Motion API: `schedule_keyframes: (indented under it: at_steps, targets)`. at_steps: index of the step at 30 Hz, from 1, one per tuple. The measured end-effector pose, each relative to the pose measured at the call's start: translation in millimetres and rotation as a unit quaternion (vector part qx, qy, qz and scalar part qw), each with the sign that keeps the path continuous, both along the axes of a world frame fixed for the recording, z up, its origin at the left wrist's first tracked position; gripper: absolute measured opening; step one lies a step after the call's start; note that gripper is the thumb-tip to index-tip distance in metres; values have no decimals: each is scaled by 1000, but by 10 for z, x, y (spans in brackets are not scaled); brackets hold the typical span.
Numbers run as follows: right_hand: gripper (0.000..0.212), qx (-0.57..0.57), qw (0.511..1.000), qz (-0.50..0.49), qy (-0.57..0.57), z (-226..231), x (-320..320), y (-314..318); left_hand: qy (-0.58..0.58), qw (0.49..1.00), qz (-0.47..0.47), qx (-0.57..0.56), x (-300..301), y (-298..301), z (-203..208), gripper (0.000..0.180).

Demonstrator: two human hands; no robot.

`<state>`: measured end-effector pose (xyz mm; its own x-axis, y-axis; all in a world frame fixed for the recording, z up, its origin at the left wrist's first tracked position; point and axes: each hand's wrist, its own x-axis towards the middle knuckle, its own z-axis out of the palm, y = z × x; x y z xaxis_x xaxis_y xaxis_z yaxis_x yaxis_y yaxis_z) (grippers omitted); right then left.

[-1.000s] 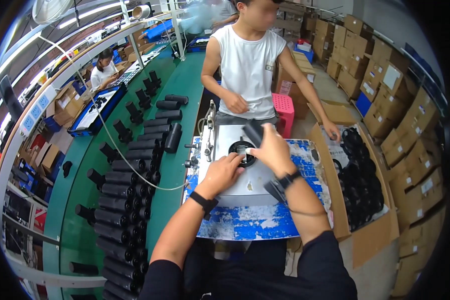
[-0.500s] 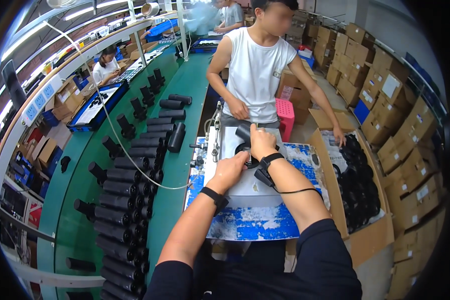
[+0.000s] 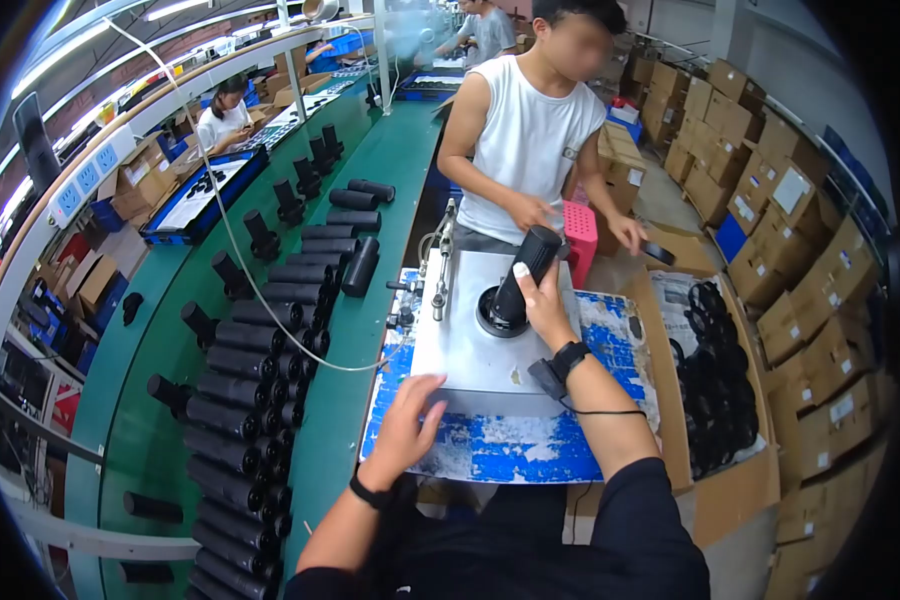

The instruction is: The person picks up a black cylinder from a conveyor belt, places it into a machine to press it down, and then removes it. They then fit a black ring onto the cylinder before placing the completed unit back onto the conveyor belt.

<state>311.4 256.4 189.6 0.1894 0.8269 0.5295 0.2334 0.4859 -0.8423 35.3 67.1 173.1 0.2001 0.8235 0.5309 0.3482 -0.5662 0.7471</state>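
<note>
My right hand is wrapped round a black cylinder. The cylinder leans, its top toward the far right, and its lower end meets a round black base on a metal box. Whether the two are joined I cannot tell. My left hand holds nothing, fingers apart, by the box's near left corner. Left of the cylinder, a metal clamp-like fitting stands along the box's edge. The box rests on a worn blue-and-white board.
Rows of black cylinders lie on the green bench at left; several stand upright on bases. A thin hose arches above them. Across the box a co-worker holds a small black part over an open carton of black parts.
My left hand has come off the base and moved back toward me, opening. The cylinder now leans toward the far right in my right hand. The co-worker's hand has risen from the carton.
</note>
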Motion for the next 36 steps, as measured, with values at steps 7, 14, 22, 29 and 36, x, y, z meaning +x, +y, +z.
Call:
schedule_keyframes:
  at_steps: [7, 14, 22, 29, 36]
  targets:
    - [70, 2, 996, 78, -34, 137, 41, -172, -49, 987, 112, -108, -437, -930, -1051, 43]
    - [67, -77, 971, 0, -225, 456, 120, -188, -41, 977, 156, -136, -446, -1104, -1247, 46]
    - [72, -85, 972, -4, -221, 418, 70, -165, -39, 979, 136, -149, -464, -1021, -1372, 46]
    - [74, -107, 956, 25, -271, 367, 98, -326, -46, 966, 128, -221, -448, -947, -1472, 43]
    - [79, -119, 944, 51, -303, 315, 221, -223, -24, 968, 113, -222, -449, -931, -1405, 39]
